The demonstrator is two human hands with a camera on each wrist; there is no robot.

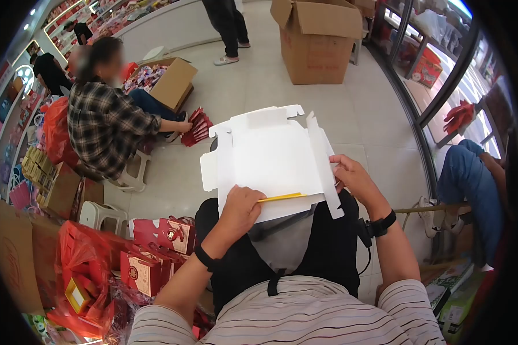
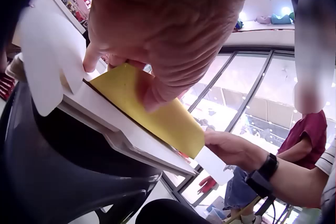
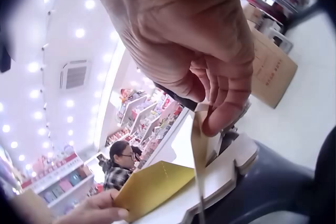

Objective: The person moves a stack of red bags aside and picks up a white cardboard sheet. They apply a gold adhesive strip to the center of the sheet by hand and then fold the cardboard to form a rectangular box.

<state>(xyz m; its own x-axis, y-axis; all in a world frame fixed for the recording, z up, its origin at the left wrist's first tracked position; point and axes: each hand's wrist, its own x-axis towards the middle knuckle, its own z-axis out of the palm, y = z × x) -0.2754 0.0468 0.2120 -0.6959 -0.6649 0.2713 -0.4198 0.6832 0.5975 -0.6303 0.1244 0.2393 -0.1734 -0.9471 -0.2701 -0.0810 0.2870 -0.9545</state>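
Observation:
A flat white cardboard box blank (image 1: 270,152) with cut flaps lies over a dark stool between the person's knees. Along its near edge stands a yellow strip (image 1: 282,197), seen as a yellow panel (image 2: 152,113) in the left wrist view. The left hand (image 1: 242,208) pinches the yellow panel at its left end, thumb on its face. At the blank's right side, the right hand (image 1: 354,179) pinches the raised white side flap (image 1: 326,167); in the right wrist view its thumb and fingertips meet on a thin upright edge beside the yellow panel (image 3: 155,187).
On the left, a seated person in a plaid shirt (image 1: 101,115) holds red items (image 1: 197,127). Red gift boxes (image 1: 147,270) and a red plastic bag (image 1: 80,282) lie at the lower left. A large carton (image 1: 316,49) stands ahead; another seated person's legs (image 1: 472,190) are at right.

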